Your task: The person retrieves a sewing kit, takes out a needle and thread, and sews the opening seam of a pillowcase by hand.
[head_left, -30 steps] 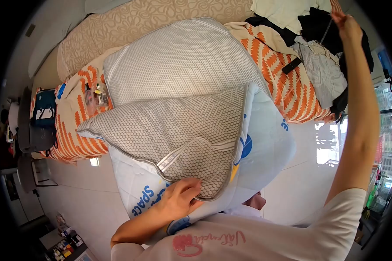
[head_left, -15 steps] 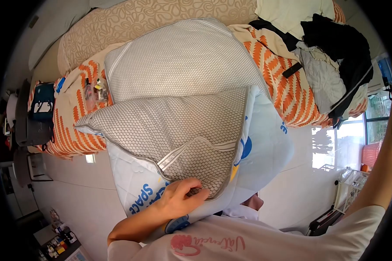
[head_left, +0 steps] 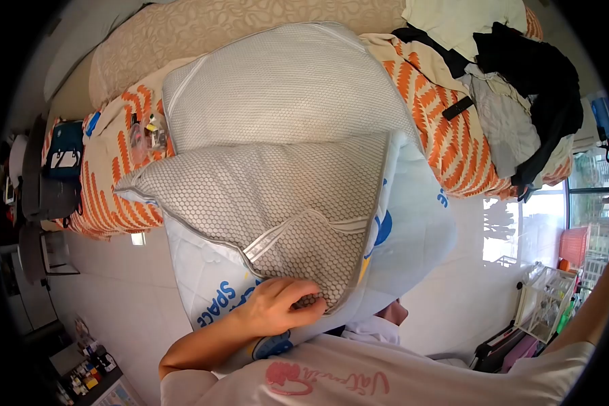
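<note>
A large mat [head_left: 264, 88] with a grey honeycomb mesh face lies over the couch and comes down toward me, its near part folded over. The fold shows a pale blue side [head_left: 413, 223] with blue lettering. White elastic straps [head_left: 277, 237] cross the mesh near the folded corner. My left hand [head_left: 284, 306] is closed on the edge of the mat at that corner, close to my shirt. My right arm stretches out to the far right, and its hand is outside the picture.
An orange and cream blanket [head_left: 446, 135] covers the couch [head_left: 203, 27]. Clothes [head_left: 534, 95] and a black remote [head_left: 457, 108] lie on the right. A plastic bag of small items [head_left: 149, 135] and a teal bag [head_left: 65, 152] are on the left. A rack [head_left: 547, 301] stands lower right.
My right arm has swung outward and down at the right, its hand leaving the view. A dark garment and thin strip at the right have shifted. My left hand stays on the mat corner.
</note>
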Demonstrator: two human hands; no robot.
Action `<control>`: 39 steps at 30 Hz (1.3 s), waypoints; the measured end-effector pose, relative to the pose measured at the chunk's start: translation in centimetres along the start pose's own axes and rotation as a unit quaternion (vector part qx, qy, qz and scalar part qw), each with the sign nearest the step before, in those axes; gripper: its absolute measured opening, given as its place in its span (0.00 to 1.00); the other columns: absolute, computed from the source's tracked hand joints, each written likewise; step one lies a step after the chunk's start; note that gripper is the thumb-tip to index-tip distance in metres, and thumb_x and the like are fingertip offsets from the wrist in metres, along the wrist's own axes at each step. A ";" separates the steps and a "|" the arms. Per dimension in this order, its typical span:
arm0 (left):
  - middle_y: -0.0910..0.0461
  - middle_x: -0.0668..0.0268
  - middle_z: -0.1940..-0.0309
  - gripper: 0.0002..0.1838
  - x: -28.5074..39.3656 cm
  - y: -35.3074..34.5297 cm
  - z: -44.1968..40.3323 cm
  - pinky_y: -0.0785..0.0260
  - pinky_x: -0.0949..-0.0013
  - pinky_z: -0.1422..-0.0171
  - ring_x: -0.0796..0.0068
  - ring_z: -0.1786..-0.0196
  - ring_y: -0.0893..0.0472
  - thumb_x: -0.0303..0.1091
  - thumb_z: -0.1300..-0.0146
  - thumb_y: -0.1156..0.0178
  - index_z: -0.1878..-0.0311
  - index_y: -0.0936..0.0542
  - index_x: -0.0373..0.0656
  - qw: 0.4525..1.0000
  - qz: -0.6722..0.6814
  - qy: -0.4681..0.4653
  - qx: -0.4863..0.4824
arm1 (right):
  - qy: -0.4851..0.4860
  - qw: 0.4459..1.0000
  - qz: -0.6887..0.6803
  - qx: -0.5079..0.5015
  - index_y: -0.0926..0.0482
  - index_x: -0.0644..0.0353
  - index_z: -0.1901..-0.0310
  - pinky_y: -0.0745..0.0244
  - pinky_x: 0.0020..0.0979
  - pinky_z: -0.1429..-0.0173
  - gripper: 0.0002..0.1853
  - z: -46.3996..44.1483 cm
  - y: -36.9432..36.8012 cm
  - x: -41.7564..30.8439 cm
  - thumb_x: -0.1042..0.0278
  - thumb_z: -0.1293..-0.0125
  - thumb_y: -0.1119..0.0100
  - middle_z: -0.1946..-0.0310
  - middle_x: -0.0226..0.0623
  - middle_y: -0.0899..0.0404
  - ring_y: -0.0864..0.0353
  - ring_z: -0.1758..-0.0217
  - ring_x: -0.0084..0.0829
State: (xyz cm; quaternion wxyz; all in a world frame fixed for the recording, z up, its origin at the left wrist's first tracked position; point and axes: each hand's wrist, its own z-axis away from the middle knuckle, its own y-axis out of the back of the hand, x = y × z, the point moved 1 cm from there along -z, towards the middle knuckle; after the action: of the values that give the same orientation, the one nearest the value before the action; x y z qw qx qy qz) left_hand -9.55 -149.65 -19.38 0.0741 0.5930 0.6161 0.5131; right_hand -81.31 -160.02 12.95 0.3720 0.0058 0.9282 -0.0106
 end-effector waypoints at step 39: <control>0.19 0.67 0.61 0.13 -4.4 3.6 -6.7 0.29 0.76 0.54 0.82 0.60 0.23 0.28 0.39 0.37 0.52 0.21 0.35 0.853 0.354 0.384 0.010 | -0.059 0.565 -0.281 -0.774 0.27 0.63 0.68 0.30 0.33 0.67 0.07 57.2 0.4 -14.4 0.70 0.35 0.45 0.73 0.38 0.26 0.24 0.71 0.33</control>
State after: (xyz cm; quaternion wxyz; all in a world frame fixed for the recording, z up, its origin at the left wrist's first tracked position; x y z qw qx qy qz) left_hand -10.60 -157.70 -15.99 -0.3610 0.5278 0.3488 0.6851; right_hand -31.37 -160.99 -18.50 0.2665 -0.5461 0.5118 0.6073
